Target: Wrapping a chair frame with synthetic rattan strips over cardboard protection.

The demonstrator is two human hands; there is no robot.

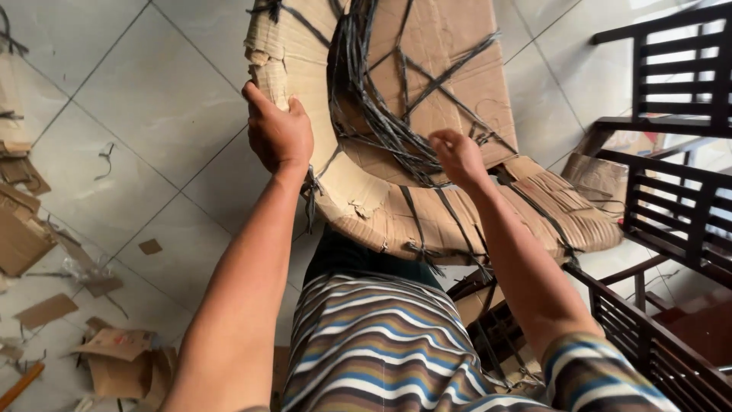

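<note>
A large ring-shaped bundle wrapped in torn brown cardboard (358, 202) stands upright in front of me, tied with dark plastic straps (381, 126). My left hand (278, 133) grips the ring's outer left edge, fingers over the cardboard. Inside the ring's opening, my right hand (457, 156) is closed on the dark straps, pinching them at the lower inner rim. A flat cardboard sheet (442, 69) fills the space behind the ring. My striped shirt shows at the bottom.
Cardboard scraps (114, 351) and strap offcuts litter the tiled floor (152, 99) at the left. Dark wooden slatted furniture (671, 183) stands close at the right, with another slatted frame (648, 343) low beside my right arm.
</note>
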